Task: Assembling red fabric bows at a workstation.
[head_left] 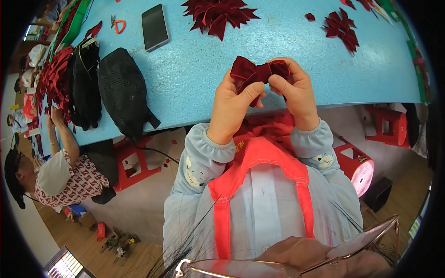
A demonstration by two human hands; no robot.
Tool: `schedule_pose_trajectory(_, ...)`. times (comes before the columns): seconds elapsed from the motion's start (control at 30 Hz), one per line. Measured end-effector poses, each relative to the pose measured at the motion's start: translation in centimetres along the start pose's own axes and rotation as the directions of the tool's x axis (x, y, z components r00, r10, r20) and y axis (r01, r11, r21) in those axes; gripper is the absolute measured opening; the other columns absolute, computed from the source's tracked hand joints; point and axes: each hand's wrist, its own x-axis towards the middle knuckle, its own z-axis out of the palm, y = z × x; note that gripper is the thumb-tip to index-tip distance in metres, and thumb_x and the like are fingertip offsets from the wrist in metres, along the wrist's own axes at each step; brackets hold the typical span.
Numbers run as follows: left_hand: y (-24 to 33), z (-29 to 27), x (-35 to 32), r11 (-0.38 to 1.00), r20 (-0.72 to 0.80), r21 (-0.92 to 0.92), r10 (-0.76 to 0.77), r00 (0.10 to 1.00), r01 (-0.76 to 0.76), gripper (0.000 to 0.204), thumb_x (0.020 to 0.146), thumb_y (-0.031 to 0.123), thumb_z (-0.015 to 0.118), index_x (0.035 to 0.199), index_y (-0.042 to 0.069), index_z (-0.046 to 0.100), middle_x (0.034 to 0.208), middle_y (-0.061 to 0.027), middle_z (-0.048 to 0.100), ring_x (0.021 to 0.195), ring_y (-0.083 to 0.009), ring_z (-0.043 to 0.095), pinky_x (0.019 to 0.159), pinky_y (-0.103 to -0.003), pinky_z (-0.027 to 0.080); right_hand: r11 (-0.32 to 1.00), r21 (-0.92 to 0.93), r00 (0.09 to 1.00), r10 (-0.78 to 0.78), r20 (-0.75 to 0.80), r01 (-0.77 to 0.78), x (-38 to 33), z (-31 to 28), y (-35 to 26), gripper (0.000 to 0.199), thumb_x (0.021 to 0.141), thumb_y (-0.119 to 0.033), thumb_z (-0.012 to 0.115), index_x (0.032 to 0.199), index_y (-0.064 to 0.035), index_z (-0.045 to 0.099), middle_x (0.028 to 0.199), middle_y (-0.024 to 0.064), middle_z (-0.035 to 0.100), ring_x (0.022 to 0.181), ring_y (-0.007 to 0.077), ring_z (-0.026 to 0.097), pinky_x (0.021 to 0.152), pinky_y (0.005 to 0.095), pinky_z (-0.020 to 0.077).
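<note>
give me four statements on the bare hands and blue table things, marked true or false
1. Orange-handled scissors lie left of the black-screened rectangular phone on the glossy blue table. True.
2. The black mesh bag covers the phone. False: the bag lies apart from it.
3. The left hand and right hand both touch the dark red velvet bow. True.
4. The bow lies flat on the table. False: the hands hold it.

red stools [399,128] stand on pale floor [155,208] beside a blue table [194,92].
</note>
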Motion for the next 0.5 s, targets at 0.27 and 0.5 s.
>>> schedule_pose_trajectory(0.27,-0.3,-1.4,0.3,0.986,0.187,-0.022,-0.156,0.970,0.163,0.023,0.084,0.009,0.061,0.104,0.002,0.054,0.078,-0.0050,0.060,0.063,-0.0107,0.055,0.049,-0.023,0.043,0.971,0.219,0.992,0.113,-0.060,-0.098,0.0,0.1,0.6,0.025,0.084,-0.005,0.056,0.109,-0.0030,0.055,0.083,0.0000,0.054,0.057,0.0033,0.039,0.046,0.0174,0.0284)
schedule_pose_trajectory(0.5,-0.3,-1.3,0.7,0.959,0.118,-0.205,-0.174,0.978,0.195,0.017,0.088,0.016,0.055,0.099,0.004,0.054,0.076,-0.0052,0.059,0.062,-0.0120,0.056,0.050,-0.025,0.044,0.973,0.230,1.000,0.021,0.018,-0.024,-0.4,-0.3,-0.6,0.030,0.085,-0.004,0.054,0.115,-0.0034,0.049,0.094,0.0024,0.055,0.078,0.0082,0.052,0.065,0.0201,0.0427)
